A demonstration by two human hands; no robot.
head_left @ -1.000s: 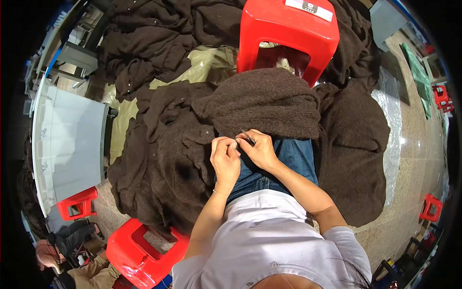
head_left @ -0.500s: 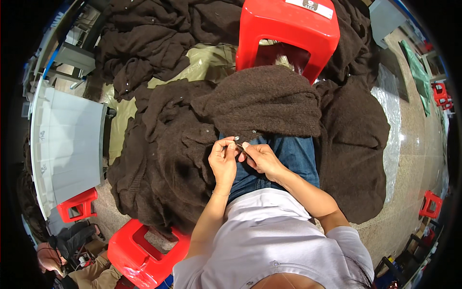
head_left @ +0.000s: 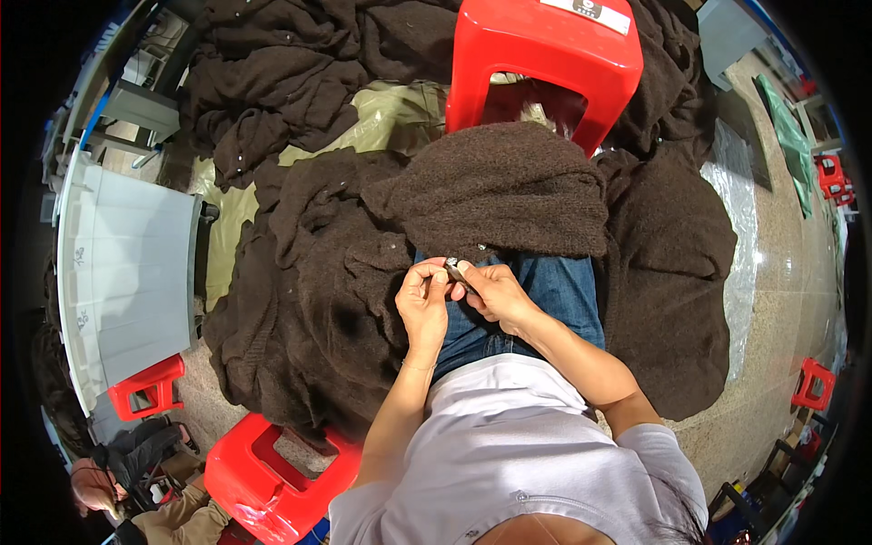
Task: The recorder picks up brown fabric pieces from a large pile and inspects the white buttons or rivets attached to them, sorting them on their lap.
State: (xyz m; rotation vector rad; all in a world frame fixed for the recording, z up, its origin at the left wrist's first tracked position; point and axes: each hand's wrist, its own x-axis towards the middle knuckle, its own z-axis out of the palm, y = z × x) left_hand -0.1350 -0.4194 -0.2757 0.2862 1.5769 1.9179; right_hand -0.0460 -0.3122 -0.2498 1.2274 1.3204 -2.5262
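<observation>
My left hand [head_left: 422,298] and my right hand [head_left: 490,292] meet over my lap, fingertips almost touching. Thumb and fingers of the right are closed on a small dark object with a shiny end [head_left: 453,265]; its kind is too small to tell. The left fingers are pinched against that shiny end, and whatever lies between them is hidden. Just beyond the fingers, a dark brown knitted garment [head_left: 500,195] is draped over my knees in blue jeans. A small shiny button [head_left: 482,247] shows at its near edge.
A red plastic stool [head_left: 545,45] stands ahead, with more brown knitwear [head_left: 272,73] heaped around it on yellowish sheeting [head_left: 400,113]. Another red stool [head_left: 282,481] is at my lower left, near a seated person [head_left: 173,518]. A white panel [head_left: 132,272] stands at the left.
The right fingers have shifted slightly, and the dark object now shows more plainly against the shiny end. The left hand has barely moved; the garment lies almost the same.
</observation>
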